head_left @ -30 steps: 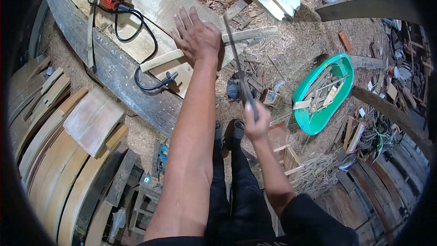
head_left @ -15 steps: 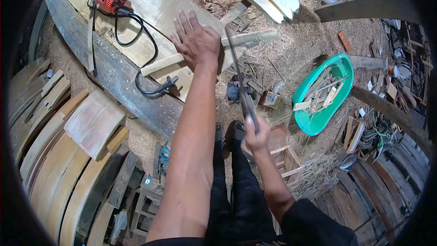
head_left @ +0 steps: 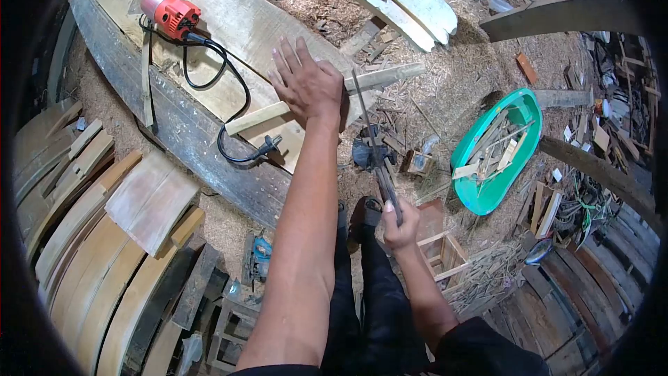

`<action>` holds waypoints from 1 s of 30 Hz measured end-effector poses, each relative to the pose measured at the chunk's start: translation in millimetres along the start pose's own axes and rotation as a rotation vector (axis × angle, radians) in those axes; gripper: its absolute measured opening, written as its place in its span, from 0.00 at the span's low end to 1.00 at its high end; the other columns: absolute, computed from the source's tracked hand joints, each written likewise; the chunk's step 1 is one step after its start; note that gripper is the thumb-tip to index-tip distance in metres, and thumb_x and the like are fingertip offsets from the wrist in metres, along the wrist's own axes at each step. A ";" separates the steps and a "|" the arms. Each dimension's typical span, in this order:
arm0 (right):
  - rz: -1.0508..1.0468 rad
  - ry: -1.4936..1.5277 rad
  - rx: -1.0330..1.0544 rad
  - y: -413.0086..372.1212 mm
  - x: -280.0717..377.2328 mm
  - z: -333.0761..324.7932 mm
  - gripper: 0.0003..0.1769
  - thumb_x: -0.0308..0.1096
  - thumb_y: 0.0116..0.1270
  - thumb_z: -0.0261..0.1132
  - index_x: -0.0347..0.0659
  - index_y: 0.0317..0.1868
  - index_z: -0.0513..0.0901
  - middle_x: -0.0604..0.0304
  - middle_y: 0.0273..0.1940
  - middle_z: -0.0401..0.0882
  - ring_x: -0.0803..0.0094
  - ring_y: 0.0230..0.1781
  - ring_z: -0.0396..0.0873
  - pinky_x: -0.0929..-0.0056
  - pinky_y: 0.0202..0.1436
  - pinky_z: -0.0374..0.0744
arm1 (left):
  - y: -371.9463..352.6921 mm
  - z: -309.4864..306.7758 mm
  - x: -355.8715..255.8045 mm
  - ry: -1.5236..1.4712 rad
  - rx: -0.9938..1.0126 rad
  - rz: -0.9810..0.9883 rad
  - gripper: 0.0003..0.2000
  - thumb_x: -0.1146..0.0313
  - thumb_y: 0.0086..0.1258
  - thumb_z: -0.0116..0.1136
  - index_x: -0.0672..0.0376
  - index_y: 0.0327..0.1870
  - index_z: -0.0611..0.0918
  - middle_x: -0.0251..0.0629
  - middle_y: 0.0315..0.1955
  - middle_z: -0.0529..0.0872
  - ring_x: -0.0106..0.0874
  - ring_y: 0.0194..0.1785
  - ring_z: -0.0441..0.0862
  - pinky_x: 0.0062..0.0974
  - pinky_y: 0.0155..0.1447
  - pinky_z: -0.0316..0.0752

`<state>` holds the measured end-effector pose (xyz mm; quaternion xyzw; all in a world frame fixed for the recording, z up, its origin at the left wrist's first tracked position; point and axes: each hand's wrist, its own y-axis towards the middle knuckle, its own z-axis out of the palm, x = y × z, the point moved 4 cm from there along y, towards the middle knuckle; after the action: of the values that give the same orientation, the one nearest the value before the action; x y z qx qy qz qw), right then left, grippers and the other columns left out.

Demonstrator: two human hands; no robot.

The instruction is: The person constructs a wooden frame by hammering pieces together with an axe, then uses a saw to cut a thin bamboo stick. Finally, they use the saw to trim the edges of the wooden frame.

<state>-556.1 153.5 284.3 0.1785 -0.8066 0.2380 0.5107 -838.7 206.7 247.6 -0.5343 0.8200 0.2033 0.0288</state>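
Observation:
My left hand (head_left: 309, 87) lies flat, fingers stretched out, pressing on a narrow wooden strip (head_left: 257, 118) that crosses a wide plank (head_left: 254, 21). The strip's far end sticks out past the plank's edge to the right. My right hand (head_left: 401, 225) is closed around the dark handle of what looks like a handsaw (head_left: 376, 150), its blade seen almost edge-on. The blade crosses the strip just right of my left hand, its tip a little beyond it. How deep any cut goes cannot be made out.
A red power tool (head_left: 170, 14) with a black cord (head_left: 245, 90) rests on the planks at left. A green tub (head_left: 480, 203) of wood scraps stands right. Curved boards (head_left: 104, 271) are stacked lower left, near a blue tool (head_left: 260, 257). Sawdust covers the floor.
My right hand has drawn the saw back toward me, so less of its tip reaches past the strip. My left hand stays on the strip. The whole view has shifted slightly.

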 end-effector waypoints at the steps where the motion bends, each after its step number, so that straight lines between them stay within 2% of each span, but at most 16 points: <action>1: 0.030 0.005 0.009 1.0 -3.3 0.6 0.13 0.36 0.68 0.63 0.37 0.28 0.78 0.59 0.16 0.70 0.74 0.18 0.71 0.70 0.23 0.70 | -3.9 -0.1 1.1 -0.001 0.006 0.000 0.27 0.65 0.62 0.50 0.51 0.66 0.74 0.41 0.71 0.69 0.42 0.75 0.62 0.51 0.75 0.54; 6: 0.041 0.037 0.033 71.1 7.6 23.7 0.15 0.37 0.71 0.61 0.37 0.28 0.77 0.61 0.16 0.68 0.76 0.18 0.69 0.71 0.22 0.67 | -2.5 3.2 0.1 0.000 -0.018 -0.002 0.26 0.64 0.62 0.50 0.51 0.66 0.74 0.41 0.71 0.69 0.43 0.75 0.63 0.51 0.75 0.53; 8: 0.022 0.055 0.022 73.2 18.6 21.6 0.15 0.36 0.71 0.61 0.38 0.27 0.76 0.61 0.16 0.67 0.76 0.17 0.69 0.71 0.22 0.67 | -3.8 3.5 1.7 0.006 -0.015 -0.001 0.26 0.64 0.63 0.50 0.51 0.66 0.74 0.40 0.71 0.69 0.42 0.75 0.63 0.51 0.75 0.53; 11: 0.003 0.032 0.011 0.0 -11.8 -1.3 0.13 0.35 0.69 0.61 0.36 0.29 0.78 0.60 0.16 0.69 0.75 0.17 0.70 0.71 0.22 0.68 | -5.7 3.3 -0.2 0.009 -0.006 0.001 0.26 0.64 0.63 0.49 0.51 0.66 0.74 0.39 0.71 0.69 0.42 0.75 0.63 0.50 0.75 0.53; 14: 0.108 0.095 -0.008 -14.4 -11.5 -5.7 0.13 0.35 0.69 0.61 0.36 0.28 0.77 0.60 0.16 0.69 0.76 0.17 0.70 0.71 0.22 0.68 | -0.5 2.0 0.3 0.006 -0.011 -0.006 0.26 0.64 0.63 0.49 0.51 0.66 0.74 0.39 0.71 0.69 0.41 0.75 0.63 0.50 0.75 0.53; 15: 0.056 0.008 -0.029 -0.1 -3.7 -1.6 0.13 0.35 0.69 0.61 0.37 0.27 0.77 0.61 0.16 0.70 0.77 0.17 0.70 0.72 0.22 0.68 | -2.2 2.0 -0.2 0.002 -0.007 -0.006 0.26 0.64 0.63 0.49 0.51 0.66 0.74 0.39 0.71 0.69 0.41 0.75 0.63 0.50 0.75 0.53; 18: 0.031 0.044 -0.013 38.3 6.2 12.3 0.14 0.36 0.69 0.62 0.37 0.28 0.77 0.61 0.16 0.69 0.77 0.17 0.69 0.72 0.22 0.67 | -3.5 6.2 0.8 -0.006 -0.033 -0.008 0.26 0.64 0.63 0.49 0.51 0.66 0.74 0.39 0.71 0.69 0.41 0.76 0.62 0.50 0.75 0.53; 19: 0.044 0.035 0.008 39.0 1.4 10.4 0.14 0.37 0.69 0.62 0.36 0.28 0.77 0.61 0.16 0.69 0.77 0.17 0.68 0.71 0.22 0.67 | -3.8 6.3 1.5 -0.029 -0.033 0.001 0.26 0.63 0.64 0.49 0.52 0.66 0.73 0.40 0.72 0.68 0.41 0.76 0.61 0.54 0.75 0.52; 22: 0.026 0.049 0.023 47.5 -5.4 11.1 0.14 0.38 0.69 0.63 0.36 0.29 0.76 0.60 0.16 0.69 0.76 0.16 0.67 0.70 0.22 0.67 | 0.5 7.7 -4.4 -0.074 0.068 -0.060 0.28 0.61 0.66 0.48 0.54 0.69 0.70 0.45 0.75 0.62 0.41 0.80 0.53 0.56 0.78 0.42; 24: -0.015 0.086 -0.027 53.9 -1.7 11.1 0.15 0.38 0.69 0.63 0.36 0.29 0.76 0.59 0.16 0.68 0.76 0.16 0.66 0.70 0.22 0.67 | 4.1 10.2 -15.4 -0.119 0.057 -0.068 0.28 0.61 0.67 0.46 0.56 0.70 0.69 0.46 0.74 0.63 0.40 0.80 0.52 0.58 0.78 0.42; 28: -0.015 -0.011 0.017 63.8 9.5 0.2 0.16 0.39 0.69 0.64 0.36 0.28 0.76 0.60 0.16 0.67 0.74 0.18 0.67 0.68 0.24 0.68 | 3.4 10.8 -14.3 -0.136 0.043 -0.074 0.26 0.61 0.70 0.43 0.58 0.70 0.68 0.47 0.74 0.63 0.40 0.80 0.51 0.58 0.78 0.40; 30: -0.039 0.034 0.097 60.9 6.0 -3.8 0.14 0.40 0.67 0.66 0.36 0.35 0.79 0.63 0.19 0.70 0.74 0.20 0.68 0.70 0.26 0.70 | 4.5 13.9 -13.6 -0.174 0.045 -0.107 0.26 0.61 0.71 0.43 0.58 0.70 0.68 0.47 0.74 0.62 0.40 0.80 0.50 0.58 0.78 0.39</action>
<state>-588.1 205.5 278.8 0.2148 -0.7818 0.2696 0.5196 -839.2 225.0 239.9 -0.5569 0.7890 0.2285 0.1229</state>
